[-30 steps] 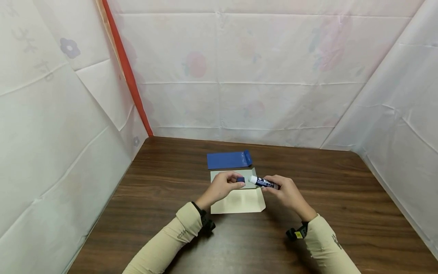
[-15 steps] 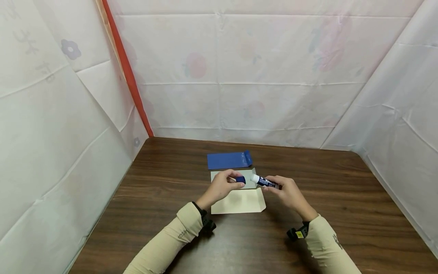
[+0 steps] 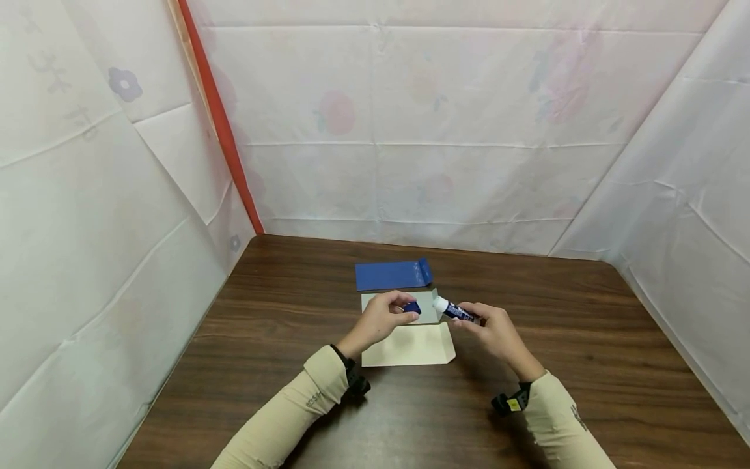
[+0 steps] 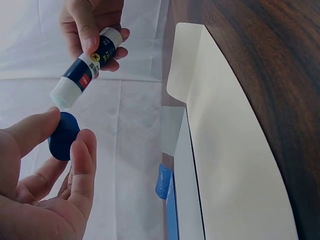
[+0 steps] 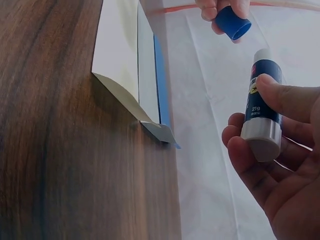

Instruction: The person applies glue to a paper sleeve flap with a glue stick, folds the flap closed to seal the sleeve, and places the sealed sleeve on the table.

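Note:
Between thumb and fingers, my left hand (image 3: 381, 319) pinches a dark blue glue stick cap (image 4: 64, 136). Its hollow end shows in the right wrist view. My right hand (image 3: 495, 331) grips the uncapped glue stick (image 5: 263, 102), a dark blue tube with a white top and a pale base. The white tip points toward the cap, with a small gap between them. Both hands are above the grey paper envelope (image 3: 428, 316). Nearer to me lies a cream envelope (image 3: 410, 348), its end flap at the right. Part of the grey one is hidden by my left hand.
Beyond the grey envelope lies a blue envelope (image 3: 387, 276), with a shiny, whitish patch near its raised right flap. All three lie side by side on the dark wooden table (image 3: 281, 306). White patterned sheets (image 3: 469, 182) enclose the table's back and sides.
The glue stick has shifted slightly right, a little farther from the cap. The cap has tilted in my left fingers, while the envelopes have stayed where they were.

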The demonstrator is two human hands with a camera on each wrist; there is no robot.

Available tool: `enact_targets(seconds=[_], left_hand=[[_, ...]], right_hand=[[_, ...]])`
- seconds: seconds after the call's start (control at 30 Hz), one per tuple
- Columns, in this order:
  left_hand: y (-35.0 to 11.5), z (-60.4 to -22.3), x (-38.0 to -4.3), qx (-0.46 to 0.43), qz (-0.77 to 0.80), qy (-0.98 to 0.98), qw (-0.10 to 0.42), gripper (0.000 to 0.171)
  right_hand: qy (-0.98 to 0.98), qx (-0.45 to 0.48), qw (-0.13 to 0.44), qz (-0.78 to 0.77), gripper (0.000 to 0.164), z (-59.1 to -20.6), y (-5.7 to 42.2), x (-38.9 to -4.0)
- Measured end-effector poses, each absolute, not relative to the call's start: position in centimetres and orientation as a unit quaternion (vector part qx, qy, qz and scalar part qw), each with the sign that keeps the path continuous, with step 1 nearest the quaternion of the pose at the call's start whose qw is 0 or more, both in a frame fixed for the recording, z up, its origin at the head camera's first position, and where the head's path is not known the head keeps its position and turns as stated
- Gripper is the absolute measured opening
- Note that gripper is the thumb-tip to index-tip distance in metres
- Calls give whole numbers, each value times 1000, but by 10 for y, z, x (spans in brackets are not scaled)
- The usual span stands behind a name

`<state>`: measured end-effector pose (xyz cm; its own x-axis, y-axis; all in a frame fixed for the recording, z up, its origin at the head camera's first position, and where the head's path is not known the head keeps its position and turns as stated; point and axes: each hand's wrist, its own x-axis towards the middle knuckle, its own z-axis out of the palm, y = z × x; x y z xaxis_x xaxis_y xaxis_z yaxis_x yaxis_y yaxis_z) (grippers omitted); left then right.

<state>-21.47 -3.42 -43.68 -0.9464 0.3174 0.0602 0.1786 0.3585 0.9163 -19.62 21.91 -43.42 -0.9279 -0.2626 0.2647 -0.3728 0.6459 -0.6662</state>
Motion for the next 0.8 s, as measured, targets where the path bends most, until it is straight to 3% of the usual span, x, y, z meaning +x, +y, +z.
enact_targets(seconds=[0.8], left_hand=[[-32, -440, -222, 138, 549, 823, 42, 29]], right_hand=[[-900, 152, 102, 395, 27, -435, 231, -200]])
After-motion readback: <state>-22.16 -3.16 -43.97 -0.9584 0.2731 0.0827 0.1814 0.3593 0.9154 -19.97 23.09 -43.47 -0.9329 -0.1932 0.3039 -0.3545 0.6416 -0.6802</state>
